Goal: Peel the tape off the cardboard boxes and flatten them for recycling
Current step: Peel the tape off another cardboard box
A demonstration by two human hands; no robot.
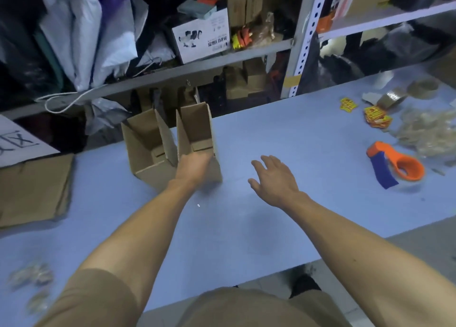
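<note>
- The right hand (272,178) hovers with fingers spread above the pale blue bench (246,228), holding nothing, near mid-bench.
- The left hand (195,165) grips the near wall of the right-hand small open brown cardboard box (197,131), fingers curled over its rim.
- Its twin, the left-hand small brown cardboard box (148,144), stands touching it; both sit towards the bench's far edge.
- Thin corrugated walls probably mean light and easily creased boxes; hold them at corners or rims.
- Any tape on them is not visible.
</note>
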